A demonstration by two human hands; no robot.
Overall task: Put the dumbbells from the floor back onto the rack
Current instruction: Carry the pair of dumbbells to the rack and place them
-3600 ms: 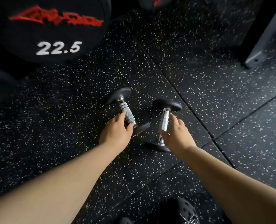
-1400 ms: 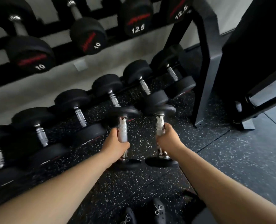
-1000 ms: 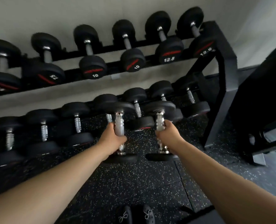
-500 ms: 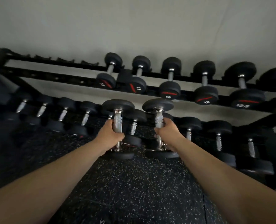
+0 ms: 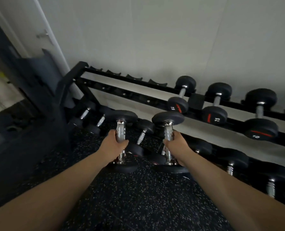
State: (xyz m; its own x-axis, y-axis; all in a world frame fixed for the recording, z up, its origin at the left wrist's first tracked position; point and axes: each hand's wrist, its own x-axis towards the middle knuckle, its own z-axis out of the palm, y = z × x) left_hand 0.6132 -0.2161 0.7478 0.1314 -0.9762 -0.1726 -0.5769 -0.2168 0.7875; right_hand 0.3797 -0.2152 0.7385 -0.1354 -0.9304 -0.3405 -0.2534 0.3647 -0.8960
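Observation:
I hold two small black dumbbells with chrome handles, both lifted off the floor and upright. My left hand [image 5: 114,145] grips the handle of the left dumbbell [image 5: 124,116]. My right hand [image 5: 177,145] grips the handle of the right dumbbell [image 5: 168,118]. Both hang in front of the black two-tier rack [image 5: 126,94]. The rack's upper tier has several bare cradles [image 5: 133,77] at its left end. To the right of those sit dumbbells marked 7.5 [image 5: 177,104] and 10 [image 5: 260,129].
The lower tier holds a row of small dumbbells [image 5: 142,135] just behind my hands, running right to larger ones [image 5: 271,179]. A dark machine frame [image 5: 36,84] stands left of the rack. Black speckled rubber floor [image 5: 138,200] lies below. A grey wall is behind.
Earlier both hands took the dumbbells from the floor and raised them. Over the last second my view has swung left along the rack, and the bare left end of the upper tier has come closer.

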